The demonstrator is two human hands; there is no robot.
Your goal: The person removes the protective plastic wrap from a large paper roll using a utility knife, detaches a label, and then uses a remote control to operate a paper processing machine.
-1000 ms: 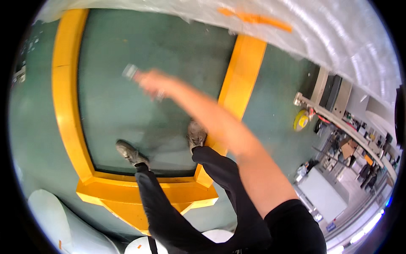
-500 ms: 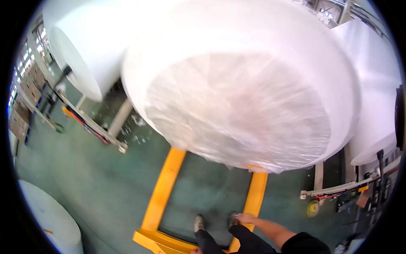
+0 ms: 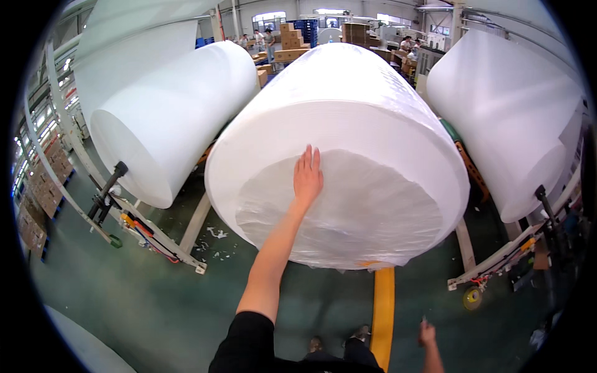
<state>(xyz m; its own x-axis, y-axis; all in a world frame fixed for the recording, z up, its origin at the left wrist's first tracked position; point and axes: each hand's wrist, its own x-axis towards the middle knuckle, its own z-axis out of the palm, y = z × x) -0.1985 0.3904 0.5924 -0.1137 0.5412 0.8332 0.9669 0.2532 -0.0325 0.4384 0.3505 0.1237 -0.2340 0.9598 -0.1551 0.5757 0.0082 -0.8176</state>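
Observation:
A huge white roll of paper or similar sheet (image 3: 336, 118) lies in front of me, its round end facing me. Crinkled clear plastic film (image 3: 348, 205) covers the lower and middle part of that end. My left hand (image 3: 308, 177) reaches out, fingers stretched and flat, against the end face at the film's upper edge. Low on the right, my right hand (image 3: 428, 334) is closed, away from the roll. Something small and thin pokes up from its fingers, too small to name. A yellow fork-like beam (image 3: 384, 311) runs along the floor from under the roll toward my feet.
Other large white rolls stand left (image 3: 186, 105) and right (image 3: 504, 118), near stands with black shaft ends (image 3: 112, 180). White scraps (image 3: 217, 234) litter the green floor. Another roll (image 3: 84, 342) shows at lower left. Cardboard boxes (image 3: 291, 40) and people are at the back.
My view has lifted from the floor and my feet to the whole roll. My left hand has come up onto the roll's end. My right hand has left the spot by my shoe and the yellow beam.

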